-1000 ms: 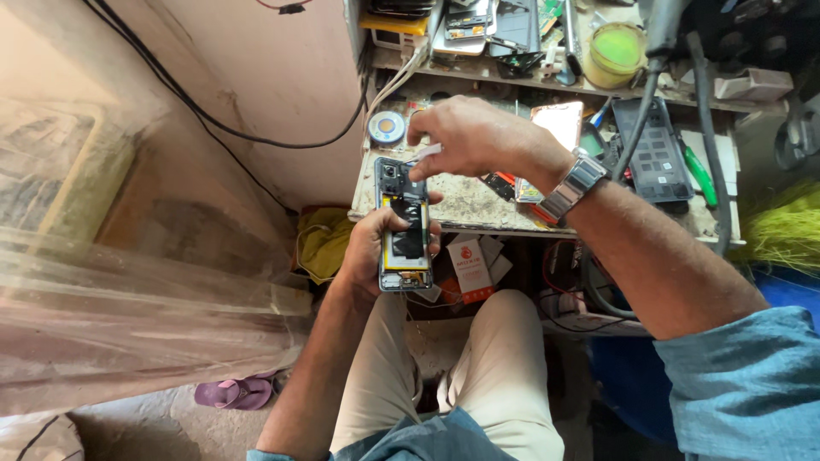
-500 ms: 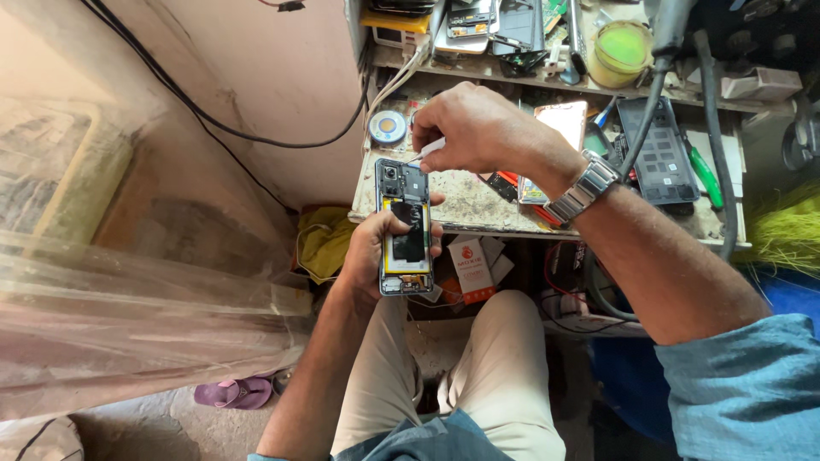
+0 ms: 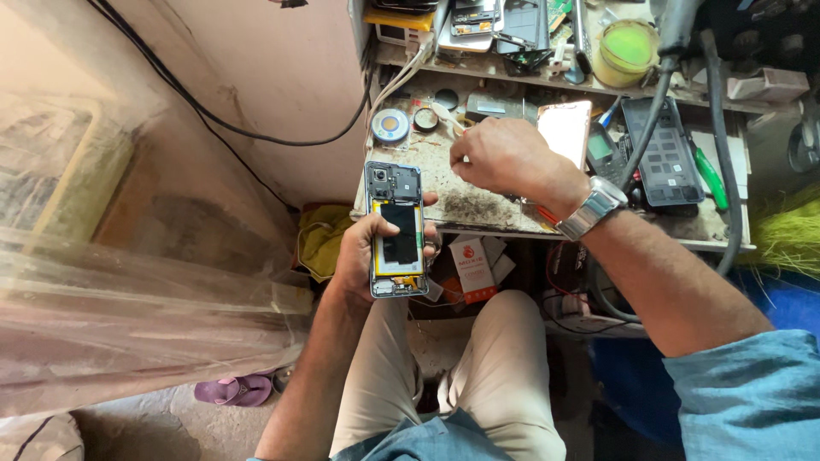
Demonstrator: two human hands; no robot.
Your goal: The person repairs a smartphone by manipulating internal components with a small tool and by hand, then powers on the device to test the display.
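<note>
- Looking down from the head camera, we hold an opened phone (image 3: 396,229) in our left hand (image 3: 369,256) at the centre of the frame, back cover off, black battery and yellow frame facing up; the fingers wrap round both long edges, with fingertips showing on its right side.
- Just right of centre, our right hand (image 3: 506,158) hovers over the worn workbench (image 3: 461,201), fingers curled together with thumb and forefinger pinched; we cannot tell what, if anything, sits between them. A metal wristwatch (image 3: 594,207) circles that wrist.
- Behind the hand, a phone with a pale screen (image 3: 565,128) lies on the bench, and a dark phone panel (image 3: 662,162) lies further right.
- Near the top right, a round tub of green paste (image 3: 628,51) stands on the shelf.
- Lower left of the frame, a purple sandal (image 3: 231,391) lies on the floor beside clear plastic sheeting (image 3: 145,341).
</note>
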